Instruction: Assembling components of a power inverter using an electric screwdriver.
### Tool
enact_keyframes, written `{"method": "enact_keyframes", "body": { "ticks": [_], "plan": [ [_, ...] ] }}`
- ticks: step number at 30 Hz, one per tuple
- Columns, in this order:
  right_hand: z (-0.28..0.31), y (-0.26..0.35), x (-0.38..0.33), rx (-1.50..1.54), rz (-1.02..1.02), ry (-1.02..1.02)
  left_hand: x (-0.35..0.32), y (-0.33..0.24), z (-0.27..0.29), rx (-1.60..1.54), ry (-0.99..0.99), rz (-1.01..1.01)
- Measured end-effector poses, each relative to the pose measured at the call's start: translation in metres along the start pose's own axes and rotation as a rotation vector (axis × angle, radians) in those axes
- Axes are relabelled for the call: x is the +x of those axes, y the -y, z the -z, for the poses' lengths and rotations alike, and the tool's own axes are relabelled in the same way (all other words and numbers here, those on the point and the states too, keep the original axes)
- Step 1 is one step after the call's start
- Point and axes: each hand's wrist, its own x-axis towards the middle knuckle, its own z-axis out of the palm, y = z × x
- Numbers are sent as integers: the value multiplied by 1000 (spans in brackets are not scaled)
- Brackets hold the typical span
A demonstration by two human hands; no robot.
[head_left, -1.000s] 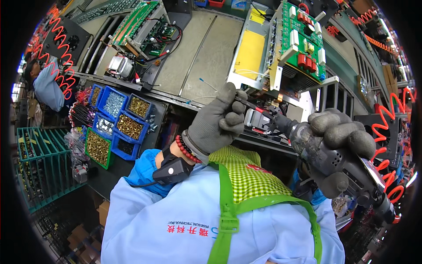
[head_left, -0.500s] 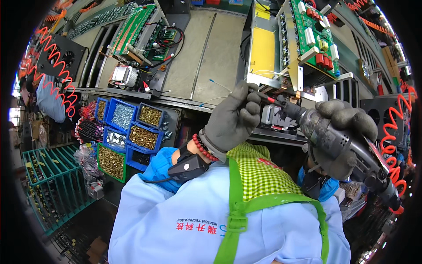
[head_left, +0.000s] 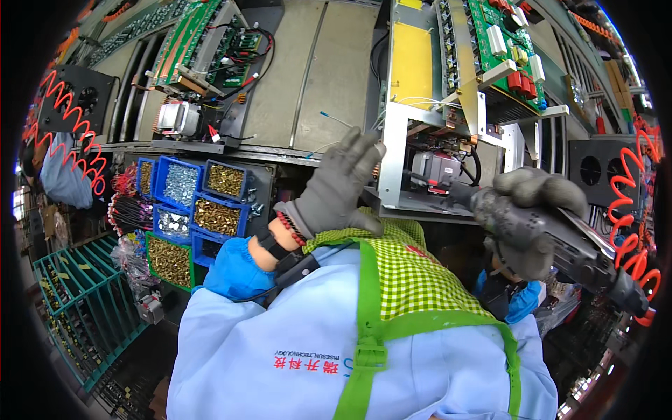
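Observation:
My left hand, in a grey glove, is open with its fingers stretched out. Its fingertips are by the left edge of a metal chassis, though I cannot tell whether they touch it. Gloved in grey too, my right hand is wrapped round a black pneumatic screwdriver. The tool points left, its front end before the chassis opening; the bit's tip is hard to make out. Inside the opening sits a transformer. A yellow sheet and a green circuit board are on the chassis.
Blue bins of screws and a green-rimmed bin stand at the left. Beyond them is another unit with a green board. A red coiled hose runs from the tool at the right. A teal rack stands lower left.
My left hand has moved left, away from the screwdriver's tip, and its curled fingers have straightened. My right hand has lowered the screwdriver slightly. The whole view has shifted a little.

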Motion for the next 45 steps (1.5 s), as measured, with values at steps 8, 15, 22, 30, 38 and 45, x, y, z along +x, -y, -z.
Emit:
{"method": "enact_keyframes", "body": {
  "ticks": [8,15,22,30,38,45],
  "plan": [
    [-4,-12,-8,-28,-157,-115,0,14,-37,-125,38,-68],
    [21,-6,-1,-76,-30,-70,-27,45,-23,-339,-164,331],
    [15,-5,16,-151,-34,106,-66,121,-74,-349,-223,894],
    [-6,-19,27,-243,76,164,28,242,-167,-212,-170,714],
    [25,8,43,-411,97,368,71,288,-196,17,79,748],
    [41,14,37,-389,30,337,85,288,-205,181,196,722]
  ]
}}
